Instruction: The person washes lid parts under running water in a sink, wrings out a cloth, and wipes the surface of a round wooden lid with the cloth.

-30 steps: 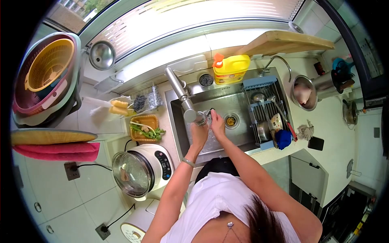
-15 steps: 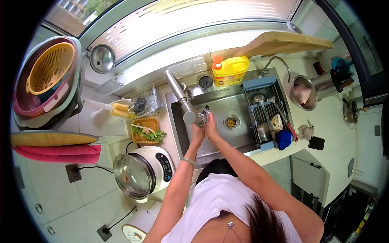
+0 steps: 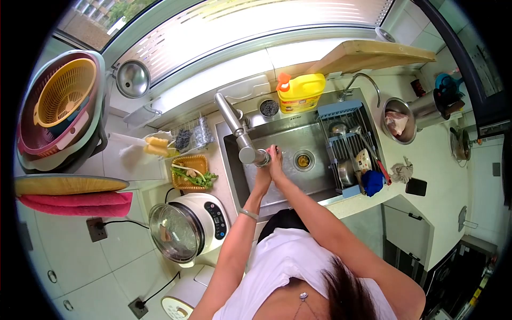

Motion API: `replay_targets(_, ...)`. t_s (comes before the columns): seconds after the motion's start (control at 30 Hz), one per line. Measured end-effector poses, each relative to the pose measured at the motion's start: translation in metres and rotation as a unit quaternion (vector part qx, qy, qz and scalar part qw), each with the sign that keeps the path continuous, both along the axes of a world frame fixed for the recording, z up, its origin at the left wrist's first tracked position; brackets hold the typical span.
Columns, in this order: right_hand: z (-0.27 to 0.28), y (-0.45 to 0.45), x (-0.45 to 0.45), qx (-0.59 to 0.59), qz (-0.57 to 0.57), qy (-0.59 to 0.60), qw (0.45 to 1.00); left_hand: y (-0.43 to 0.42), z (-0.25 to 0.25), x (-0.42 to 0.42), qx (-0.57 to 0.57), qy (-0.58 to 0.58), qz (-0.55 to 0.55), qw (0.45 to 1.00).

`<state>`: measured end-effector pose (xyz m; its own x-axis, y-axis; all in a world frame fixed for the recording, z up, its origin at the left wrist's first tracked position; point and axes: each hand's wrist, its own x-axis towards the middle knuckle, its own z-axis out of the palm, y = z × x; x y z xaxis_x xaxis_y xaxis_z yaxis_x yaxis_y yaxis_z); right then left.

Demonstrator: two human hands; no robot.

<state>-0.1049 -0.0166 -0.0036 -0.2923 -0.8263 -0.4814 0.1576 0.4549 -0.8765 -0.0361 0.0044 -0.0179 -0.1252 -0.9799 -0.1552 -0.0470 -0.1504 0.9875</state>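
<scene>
Both hands are close together over the steel sink (image 3: 282, 190), just below the head of the faucet (image 3: 246, 152). My left hand (image 3: 263, 177) reaches under the spout, and its fingers are hidden by the faucet head and the other hand. My right hand (image 3: 276, 165) presses against it from the right with curled fingers. A small dark bit shows at the right fingertips; I cannot make out what it is. The drain (image 3: 304, 160) lies a little to the right of the hands.
A blue dish rack (image 3: 340, 110) with ladles and a bowl fills the sink's right side. A yellow detergent jug (image 3: 302, 95) stands behind. Left are a basket of green vegetables (image 3: 191, 172) and a white electric cooker (image 3: 202, 213). Meat (image 3: 396, 122) sits in a steel pot at right.
My hands stay together under the faucet, with the right hand's fingers slightly shifted. The dark bit above the fingertips shows less now. The whole view has shifted slightly.
</scene>
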Motion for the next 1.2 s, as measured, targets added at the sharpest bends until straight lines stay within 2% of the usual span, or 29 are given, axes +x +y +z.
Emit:
replay_targets(0.03,-0.001,0.001,-0.002,0.0,0.0,-0.002,1.0,0.0,0.0,0.002,0.0,-0.002,0.0,1.0)
replay_targets(0.1,-0.004,0.004,-0.007,-0.078,0.035,0.017,0.996,0.0,0.005,0.002,0.17,0.13,0.04,0.976)
replay_targets(0.13,-0.007,0.009,-0.008,-0.146,0.036,0.073,0.986,-0.002,0.011,0.002,0.184,0.158,0.065,0.968)
replay_targets(0.17,-0.009,0.014,-0.005,-0.146,0.036,0.073,0.986,-0.005,0.017,0.003,0.183,0.158,0.065,0.968)
replay_targets(0.23,-0.014,0.021,0.001,-0.261,-0.063,0.142,0.953,-0.012,0.017,0.009,0.18,0.274,0.061,0.943)
replay_targets(0.3,-0.018,0.026,-0.012,-0.271,-0.054,0.152,0.949,-0.014,0.005,0.013,0.214,0.313,0.073,0.923)
replay_targets(0.37,-0.02,0.025,-0.03,-0.156,0.063,0.101,0.981,-0.009,-0.011,0.01,0.163,0.187,0.058,0.967)
replay_targets(0.4,-0.021,0.023,-0.034,-0.156,0.059,0.102,0.981,-0.004,0.0,0.0,0.146,0.198,0.11,0.963)
replay_targets(0.43,-0.024,0.022,-0.035,-0.148,0.025,0.079,0.985,-0.002,-0.016,-0.004,0.147,0.198,0.108,0.963)
replay_targets(0.47,-0.025,0.022,-0.036,-0.141,-0.007,0.056,0.988,-0.002,-0.032,-0.006,-0.106,-0.078,0.107,0.985)
replay_targets(0.53,-0.026,0.024,-0.044,-0.107,0.03,0.048,0.993,0.008,-0.015,-0.019,-0.105,-0.059,0.143,0.982)
replay_targets(0.6,-0.021,0.027,-0.044,-0.073,0.065,0.043,0.994,-0.007,-0.017,-0.006,-0.085,-0.023,0.131,0.987)
replay_targets(0.63,-0.013,0.035,-0.042,-0.079,0.032,-0.043,0.995,-0.013,-0.012,-0.001,-0.061,0.015,0.118,0.991)
replay_targets(0.7,-0.003,0.045,-0.04,-0.092,-0.033,-0.213,0.972,-0.022,-0.008,0.0,-0.051,0.015,0.107,0.993)
replay_targets(0.73,-0.006,0.044,-0.043,-0.093,-0.033,-0.212,0.972,-0.025,-0.008,-0.002,-0.054,-0.019,0.098,0.993)
replay_targets(0.77,-0.008,0.04,-0.047,-0.078,0.001,-0.129,0.989,-0.027,-0.007,-0.004,-0.059,-0.052,0.09,0.993)
replay_targets(0.8,-0.016,0.037,-0.052,-0.062,0.033,-0.045,0.997,-0.025,-0.012,-0.014,-0.143,-0.041,0.107,0.983)
replay_targets(0.9,-0.039,0.021,-0.068,-0.056,0.031,-0.068,0.996,-0.014,0.018,-0.03,-0.108,0.026,0.114,0.987)
replay_targets(0.93,-0.008,0.022,-0.068,-0.052,0.025,-0.094,0.994,-0.009,0.023,-0.027,-0.191,-0.057,0.099,0.975)
replay_targets(0.97,-0.011,0.024,-0.066,-0.05,0.026,-0.094,0.994,-0.006,0.028,-0.023,-0.19,-0.057,0.101,0.975)
replay_targets(1.03,-0.025,0.034,-0.059,-0.03,0.078,-0.148,0.985,-0.003,0.032,-0.006,0.002,-0.036,0.067,0.997)
replay_targets(1.07,-0.028,0.045,-0.057,-0.041,0.128,-0.112,0.985,-0.005,0.019,0.007,-0.089,-0.249,0.053,0.963)
replay_targets(1.1,-0.022,0.051,-0.049,-0.038,0.135,-0.113,0.984,-0.003,0.006,0.017,-0.085,-0.249,0.06,0.963)
replay_targets(1.17,-0.009,0.057,-0.034,-0.045,0.079,-0.212,0.973,0.001,-0.011,0.025,0.027,-0.153,0.1,0.983)
replay_targets(1.2,-0.013,0.055,-0.038,-0.023,0.108,-0.163,0.98,0.009,-0.001,0.019,0.005,-0.098,0.11,0.989)
